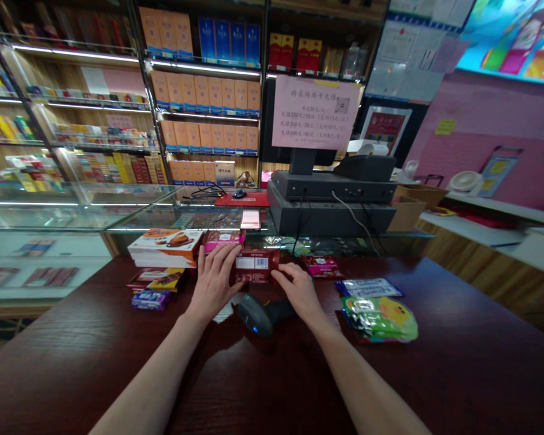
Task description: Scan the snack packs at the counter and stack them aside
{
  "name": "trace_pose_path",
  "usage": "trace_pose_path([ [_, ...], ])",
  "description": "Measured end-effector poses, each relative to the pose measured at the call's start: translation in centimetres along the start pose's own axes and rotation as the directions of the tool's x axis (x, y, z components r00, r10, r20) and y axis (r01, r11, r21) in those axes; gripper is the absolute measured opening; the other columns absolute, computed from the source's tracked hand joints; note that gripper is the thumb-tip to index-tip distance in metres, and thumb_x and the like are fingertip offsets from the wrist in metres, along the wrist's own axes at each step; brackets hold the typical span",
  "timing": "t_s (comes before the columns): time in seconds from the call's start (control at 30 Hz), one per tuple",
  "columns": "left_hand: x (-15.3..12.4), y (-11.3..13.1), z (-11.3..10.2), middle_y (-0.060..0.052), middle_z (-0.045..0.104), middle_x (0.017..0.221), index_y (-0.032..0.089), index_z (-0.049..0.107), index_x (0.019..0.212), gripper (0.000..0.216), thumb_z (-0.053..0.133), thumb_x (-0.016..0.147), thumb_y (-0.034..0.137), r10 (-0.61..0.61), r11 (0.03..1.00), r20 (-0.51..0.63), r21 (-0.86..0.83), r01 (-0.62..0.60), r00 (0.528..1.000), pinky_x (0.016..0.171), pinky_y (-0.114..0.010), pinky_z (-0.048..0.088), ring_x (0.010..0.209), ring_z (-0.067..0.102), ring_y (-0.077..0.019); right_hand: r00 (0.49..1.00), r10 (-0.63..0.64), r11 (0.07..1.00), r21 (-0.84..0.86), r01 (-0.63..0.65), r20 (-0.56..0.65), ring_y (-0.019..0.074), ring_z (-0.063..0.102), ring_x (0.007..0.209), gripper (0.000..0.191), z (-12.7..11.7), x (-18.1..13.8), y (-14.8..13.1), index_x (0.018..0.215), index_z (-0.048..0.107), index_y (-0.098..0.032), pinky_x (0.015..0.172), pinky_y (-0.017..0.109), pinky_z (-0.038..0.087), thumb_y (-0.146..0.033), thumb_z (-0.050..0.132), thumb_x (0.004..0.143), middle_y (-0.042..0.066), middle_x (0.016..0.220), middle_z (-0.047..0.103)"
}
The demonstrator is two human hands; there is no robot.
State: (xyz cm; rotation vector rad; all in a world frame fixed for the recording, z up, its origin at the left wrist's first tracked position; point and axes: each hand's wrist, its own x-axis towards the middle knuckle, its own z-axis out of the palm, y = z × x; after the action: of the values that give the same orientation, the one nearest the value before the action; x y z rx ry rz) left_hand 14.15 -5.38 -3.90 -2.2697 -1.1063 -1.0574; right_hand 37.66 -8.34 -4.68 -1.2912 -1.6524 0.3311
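Observation:
A brown snack packet (252, 266), its white barcode label showing, lies between my two hands. My left hand (215, 281) has its fingers stretched forward over the packet's left end, the thumb apart at the lower edge. Thumb and fingers of my right hand (297, 291) are closed at the packet's right end. Behind my left fingers is a pink packet (222, 239), partly covered. Closer to me, a black barcode scanner (256, 315) with a blue light lies on the dark wooden table (245, 386). Its handle points toward my right hand.
At left are an orange-and-white box (165, 244), a yellow packet (167, 280) and a purple packet (150, 300). Rightward lie a pink packet (321, 266), a blue-and-white packet (372, 287) and a green packet (381, 319). A cash register (330, 208) stands behind on glass.

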Motion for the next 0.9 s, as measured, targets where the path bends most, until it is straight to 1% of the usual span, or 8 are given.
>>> trace_pose_path([
  [0.1, 0.0, 0.1, 0.0, -0.015, 0.044, 0.149, 0.026, 0.030, 0.154, 0.086, 0.074, 0.081, 0.032, -0.019, 1.000, 0.007, -0.005, 0.019, 1.000, 0.123, -0.063, 0.012, 0.139, 0.041, -0.0349, 1.000, -0.005, 1.000, -0.001, 0.005, -0.013, 0.0217, 0.065, 0.088, 0.024, 0.0, 0.0, 0.2, 0.088, 0.074, -0.022, 0.082, 0.033, 0.049, -0.039, 0.057, 0.093, 0.006, 0.090, 0.070],
  [0.23, 0.1, 0.2, -0.1, -0.016, 0.037, 0.153, 0.028, 0.037, 0.151, 0.083, 0.076, 0.079, 0.034, -0.054, 0.998, 0.013, 0.026, 0.054, 0.998, 0.122, -0.063, 0.016, 0.140, 0.039, -0.0366, 1.000, 0.002, 1.000, -0.025, -0.003, -0.025, 0.0203, 0.064, 0.083, 0.026, -0.1, 0.0, 0.1, 0.084, 0.074, -0.022, 0.077, 0.031, 0.048, -0.041, 0.058, 0.092, 0.005, 0.085, 0.067],
  [0.4, 0.3, 0.2, -0.3, -0.011, 0.053, 0.134, 0.034, 0.037, 0.152, 0.083, 0.076, 0.079, 0.039, -0.091, 0.994, 0.040, 0.057, 0.088, 0.995, 0.121, -0.060, 0.020, 0.128, 0.047, -0.0329, 0.999, 0.053, 0.996, -0.072, -0.054, -0.011, 0.0204, 0.064, 0.078, 0.025, -0.4, 0.0, -0.5, 0.081, 0.074, -0.024, 0.072, 0.030, 0.046, -0.040, 0.058, 0.091, 0.003, 0.079, 0.070],
  [0.47, 0.3, 0.2, -0.2, -0.010, 0.056, 0.126, 0.035, 0.036, 0.153, 0.086, 0.077, 0.078, 0.041, -0.101, 0.994, 0.050, 0.057, 0.098, 0.994, 0.118, -0.059, 0.025, 0.122, 0.050, -0.0325, 0.996, 0.085, 0.994, -0.063, -0.085, 0.000, 0.0204, 0.064, 0.074, 0.024, -0.5, -0.1, -0.9, 0.080, 0.073, -0.024, 0.070, 0.029, 0.046, -0.039, 0.059, 0.091, 0.002, 0.073, 0.070],
  [0.57, 0.2, 0.1, 0.0, -0.011, 0.056, 0.123, 0.035, 0.035, 0.153, 0.088, 0.078, 0.076, 0.042, -0.121, 0.991, 0.065, 0.065, 0.117, 0.990, 0.109, -0.056, 0.035, 0.116, 0.050, -0.0332, 0.993, 0.116, 0.993, -0.029, -0.115, 0.026, 0.0194, 0.064, 0.066, 0.027, -0.6, -0.1, -1.6, 0.073, 0.070, -0.024, 0.067, 0.028, 0.045, -0.039, 0.057, 0.091, 0.000, 0.061, 0.067],
  [0.63, 0.1, 0.1, 0.1, -0.012, 0.055, 0.123, 0.034, 0.034, 0.154, 0.089, 0.078, 0.076, 0.042, -0.125, 0.991, 0.069, 0.062, 0.120, 0.990, 0.105, -0.054, 0.038, 0.115, 0.049, -0.0336, 0.991, 0.129, 0.992, 0.006, -0.129, 0.039, 0.0183, 0.064, 0.063, 0.031, -0.7, -0.2, -1.9, 0.067, 0.068, -0.024, 0.066, 0.027, 0.044, -0.038, 0.056, 0.092, -0.001, 0.058, 0.067],
  [0.8, 0.1, -0.2, 0.2, -0.012, 0.054, 0.124, 0.031, 0.031, 0.156, 0.089, 0.075, 0.079, 0.043, -0.096, 0.995, 0.088, 0.012, 0.095, 0.992, 0.103, -0.051, 0.039, 0.115, 0.047, -0.0325, 0.984, 0.180, 0.982, 0.061, -0.180, 0.008, 0.0195, 0.067, 0.066, 0.026, -0.8, -0.2, -1.9, 0.072, 0.070, -0.025, 0.070, 0.029, 0.046, -0.039, 0.057, 0.090, -0.001, 0.063, 0.072],
  [0.9, 0.2, -0.3, 0.2, -0.011, 0.055, 0.125, 0.030, 0.028, 0.157, 0.082, 0.068, 0.086, 0.041, -0.055, 0.998, 0.092, -0.036, 0.058, 0.994, 0.104, -0.049, 0.039, 0.114, 0.048, -0.0306, 0.979, 0.204, 0.976, 0.085, -0.202, -0.019, 0.0215, 0.069, 0.071, 0.025, -0.8, -0.2, -1.7, 0.075, 0.072, -0.024, 0.072, 0.030, 0.047, -0.040, 0.059, 0.089, 0.000, 0.068, 0.075],
])
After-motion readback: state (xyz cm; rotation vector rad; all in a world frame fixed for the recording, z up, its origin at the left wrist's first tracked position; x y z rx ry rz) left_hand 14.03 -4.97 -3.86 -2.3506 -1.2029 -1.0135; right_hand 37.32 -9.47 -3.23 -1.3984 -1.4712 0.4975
